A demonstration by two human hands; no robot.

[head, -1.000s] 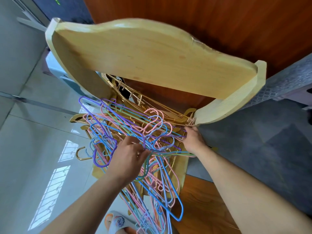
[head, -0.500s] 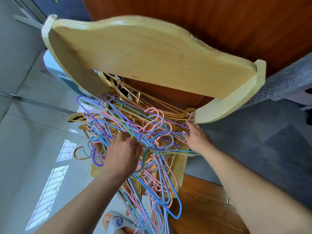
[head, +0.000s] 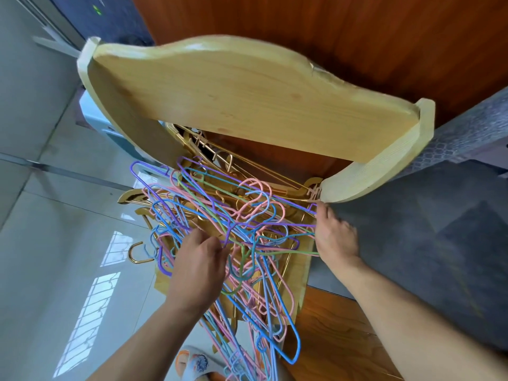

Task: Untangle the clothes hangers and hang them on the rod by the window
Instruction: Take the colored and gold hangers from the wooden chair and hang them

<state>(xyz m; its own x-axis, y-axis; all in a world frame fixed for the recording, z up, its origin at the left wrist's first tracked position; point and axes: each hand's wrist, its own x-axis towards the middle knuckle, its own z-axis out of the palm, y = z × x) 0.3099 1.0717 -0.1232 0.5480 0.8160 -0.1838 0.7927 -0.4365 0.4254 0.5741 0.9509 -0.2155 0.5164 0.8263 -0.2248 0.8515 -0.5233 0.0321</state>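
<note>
Your left hand (head: 196, 266) was curled into the near side of the hanger tangle (head: 228, 232), fingers gripping a few of the thin wires. Your right hand (head: 336, 237) lay at the tangle's right edge, fingertips on the purple and green wires; I could not tell whether it gripped them. The tangle of pink, blue, purple and green wire hangers sat heaped over gold hangers (head: 209, 158) on the seat of a pale wooden chair (head: 247, 89), some strands spilling off the front edge toward your slipper (head: 193, 365) on the tiled floor (head: 55, 243).
</note>
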